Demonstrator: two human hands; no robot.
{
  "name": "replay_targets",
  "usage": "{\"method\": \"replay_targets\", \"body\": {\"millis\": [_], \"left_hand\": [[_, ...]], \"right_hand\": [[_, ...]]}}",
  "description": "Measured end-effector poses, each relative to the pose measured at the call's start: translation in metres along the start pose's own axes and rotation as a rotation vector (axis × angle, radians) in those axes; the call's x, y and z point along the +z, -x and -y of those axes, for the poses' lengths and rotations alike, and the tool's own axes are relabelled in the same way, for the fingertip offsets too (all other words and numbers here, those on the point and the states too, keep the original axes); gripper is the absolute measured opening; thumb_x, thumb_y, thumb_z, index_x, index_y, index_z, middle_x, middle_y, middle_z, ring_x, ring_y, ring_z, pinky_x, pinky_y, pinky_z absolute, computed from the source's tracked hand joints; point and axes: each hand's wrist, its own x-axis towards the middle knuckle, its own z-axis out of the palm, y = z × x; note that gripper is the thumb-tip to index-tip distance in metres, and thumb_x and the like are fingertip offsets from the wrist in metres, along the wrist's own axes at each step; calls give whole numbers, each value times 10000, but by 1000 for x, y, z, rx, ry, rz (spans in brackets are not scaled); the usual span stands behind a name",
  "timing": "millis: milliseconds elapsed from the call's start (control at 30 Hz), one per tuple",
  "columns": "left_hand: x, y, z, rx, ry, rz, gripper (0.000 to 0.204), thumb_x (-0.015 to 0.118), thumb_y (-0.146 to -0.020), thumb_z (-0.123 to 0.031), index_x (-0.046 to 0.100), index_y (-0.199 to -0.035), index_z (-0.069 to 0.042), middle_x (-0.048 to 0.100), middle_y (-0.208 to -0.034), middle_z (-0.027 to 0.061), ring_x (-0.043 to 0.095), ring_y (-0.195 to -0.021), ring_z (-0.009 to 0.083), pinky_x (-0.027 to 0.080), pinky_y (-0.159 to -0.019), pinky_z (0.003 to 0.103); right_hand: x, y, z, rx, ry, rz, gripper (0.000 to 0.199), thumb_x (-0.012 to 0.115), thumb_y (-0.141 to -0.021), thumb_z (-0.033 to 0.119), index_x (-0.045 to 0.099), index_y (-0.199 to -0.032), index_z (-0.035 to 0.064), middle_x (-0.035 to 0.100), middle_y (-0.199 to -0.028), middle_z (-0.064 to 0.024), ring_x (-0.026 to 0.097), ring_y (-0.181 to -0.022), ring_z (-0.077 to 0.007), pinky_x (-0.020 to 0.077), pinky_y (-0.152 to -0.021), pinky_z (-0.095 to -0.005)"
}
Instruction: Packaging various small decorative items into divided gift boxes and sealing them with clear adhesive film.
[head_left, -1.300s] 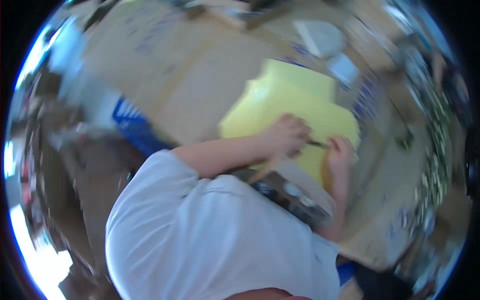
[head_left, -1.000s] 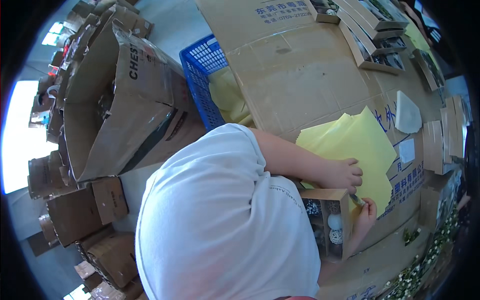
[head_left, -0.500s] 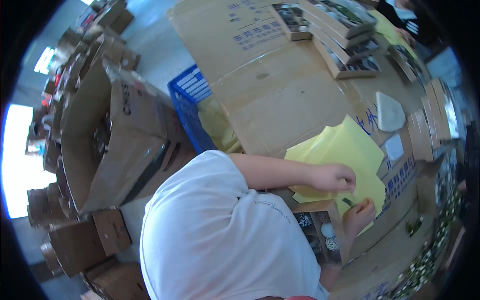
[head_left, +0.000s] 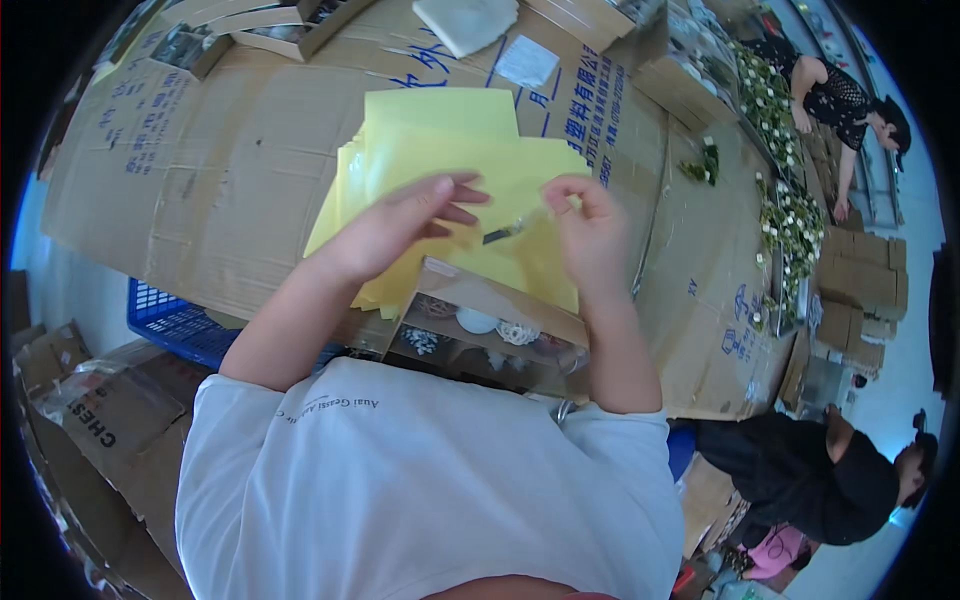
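My left hand (head_left: pixel 415 222) hovers over the stack of yellow paper sheets (head_left: pixel 440 135) with its fingers apart. To its right, my right hand (head_left: pixel 588 225) is raised at the sheets' right edge, slightly blurred, thumb and forefinger pinched together. Whatever that pinch holds, if anything, is too small to make out. Between the hands a small dark strip (head_left: pixel 502 233) lies on the yellow paper. Close to my body, between my forearms, stands a cardboard box (head_left: pixel 480 287) with an open-looking front, containing white and brown balls and a frosted-looking ornament.
Flattened cardboard (head_left: pixel 250 160) covers the table. A white slab (head_left: pixel 465 22) and a pale paper slip (head_left: pixel 527 62) lie beyond the sheets. Filled boxes (head_left: pixel 275 30) stand far left; leafy sprigs (head_left: pixel 785 230) line the right. A blue crate (head_left: pixel 180 325) is at left. Other people (head_left: pixel 810 470) are at right.
The view has swung toward the right. My left hand has loosened from a curl to spread fingers, and my right hand has moved away from the dark strip it was touching or beside.
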Motion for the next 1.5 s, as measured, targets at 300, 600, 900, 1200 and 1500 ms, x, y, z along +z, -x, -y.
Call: {"method": "replay_targets", "body": {"millis": [300,600,900,1200,1500], "left_hand": [[46,29,-66,53,-1216,437,451,566,-864,-301,523,-1183,14,598,-902,181,562,-882,374,450,-755,431],[58,40,-62,9,-1224,188,742,654,-819,-290,307,-1385,42,622,-762,181,586,-731,368,449,-667,435],[60,38,-67,70,-1295,218,736,639,-827,-263,282,-1445,-84,590,-677,165,564,-623,350,442,-609,428],[53,34,-67,135,-1324,489,451,599,-844,-330,561,-1280,-222,509,-641,123,532,-636,307,416,-621,394],[47,65,-64,310,-1255,468,625,717,-714,-423,545,-1215,-92,578,-831,110,569,-779,315,443,-718,380]], "right_hand": [[-38,19,31,575,-485,503,94,616,-864,70,646,-916,-3,629,-853,-24,550,-795,-94,441,-745,-233],[-33,17,40,640,-340,567,122,613,-867,108,639,-918,0,617,-841,-26,526,-772,-84,428,-720,-225],[-24,28,24,817,-539,593,117,631,-849,103,644,-899,-1,625,-811,-22,536,-736,-79,442,-685,-226],[-16,29,38,728,-148,687,103,650,-823,104,672,-847,6,643,-766,-22,556,-683,-79,454,-628,-236],[-5,29,41,408,449,1165,135,691,-721,148,681,-760,20,618,-629,-88,573,-581,-204,470,-585,-344]]}}
